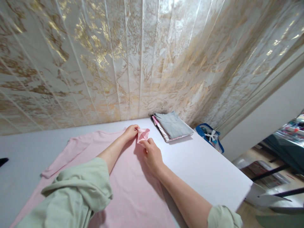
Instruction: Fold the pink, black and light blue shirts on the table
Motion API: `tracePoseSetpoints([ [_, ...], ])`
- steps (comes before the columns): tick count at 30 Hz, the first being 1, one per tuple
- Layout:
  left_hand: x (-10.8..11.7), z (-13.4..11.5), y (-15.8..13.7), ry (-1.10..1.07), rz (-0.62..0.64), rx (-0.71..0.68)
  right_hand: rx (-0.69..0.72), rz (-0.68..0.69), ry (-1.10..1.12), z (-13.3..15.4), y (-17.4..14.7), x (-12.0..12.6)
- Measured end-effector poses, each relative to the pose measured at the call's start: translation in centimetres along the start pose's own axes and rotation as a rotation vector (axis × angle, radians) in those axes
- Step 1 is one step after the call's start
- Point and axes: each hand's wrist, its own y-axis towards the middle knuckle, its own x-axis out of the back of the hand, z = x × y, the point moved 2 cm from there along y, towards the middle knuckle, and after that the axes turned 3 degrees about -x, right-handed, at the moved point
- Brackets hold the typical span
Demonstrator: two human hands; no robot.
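A pink short-sleeved shirt (128, 180) lies spread over the white table, one sleeve pointing out to the left. At its far right part, my left hand (131, 132) pinches the raised pink fabric between thumb and fingers. Just to the right and nearer to me, my right hand (152, 155) grips the lower edge of the same lifted piece. Between the two hands the cloth stands up, with a fold showing its inner side. My forearms cover parts of the shirt, and its near end runs out of view.
A stack of folded clothes (174, 125), grey on top, sits at the back right of the white table (204, 164). Past the table's right edge is a blue-trimmed bag (209, 136). A gold-patterned curtain (133, 63) hangs behind. A dark object (3, 161) shows at the left edge.
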Motion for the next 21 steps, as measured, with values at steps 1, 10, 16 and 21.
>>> tracePoseSetpoints([
  [1,0.1,0.1,-0.1,-0.017,-0.005,0.019,0.054,0.039,-0.105,0.4,-0.4,-0.1],
  [10,0.9,-0.3,-0.3,-0.01,-0.087,0.111,0.312,0.121,-0.249,1.5,-1.6,-1.1],
  [16,1.4,-0.4,-0.5,0.316,-0.197,0.122,0.29,0.158,-0.222,1.3,-1.7,-1.4],
  [21,1.2,-0.6,-1.2,0.457,-0.032,0.119,0.257,0.16,-0.225,1.2,-1.6,-1.5],
])
